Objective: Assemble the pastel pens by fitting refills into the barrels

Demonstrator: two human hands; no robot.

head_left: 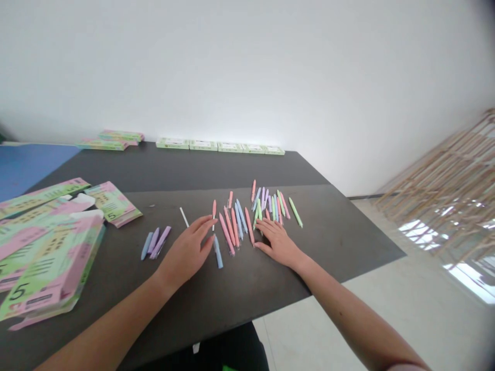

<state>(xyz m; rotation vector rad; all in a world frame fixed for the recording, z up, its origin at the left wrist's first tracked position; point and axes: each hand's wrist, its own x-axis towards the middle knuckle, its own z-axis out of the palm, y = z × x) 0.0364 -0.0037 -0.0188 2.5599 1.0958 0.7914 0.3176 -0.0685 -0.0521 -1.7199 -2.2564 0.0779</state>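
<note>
My left hand [188,251] reaches over the dark table, fingers stretched forward and thumb apart. Its fingertips are beside a slim pink-and-white pen [214,210], and a blue pen [218,252] lies just below the thumb. My right hand [279,243] lies low with fingers spread, the fingertips at the near ends of a group of green, pink, blue and purple pens [281,205]. A red-pink pen [249,226] is beside its thumb. Between the hands lies a row of pink and blue pens [229,229]. Whether the fingertips touch any pen is hard to tell.
Left of my left hand lie a few purple and blue pens [160,242] and a white stick [184,217]. Green-and-pink boxes [50,268] pile up at the left. More flat boxes [230,147] line the back edge by the wall. A wooden rack [456,185] stands at the right.
</note>
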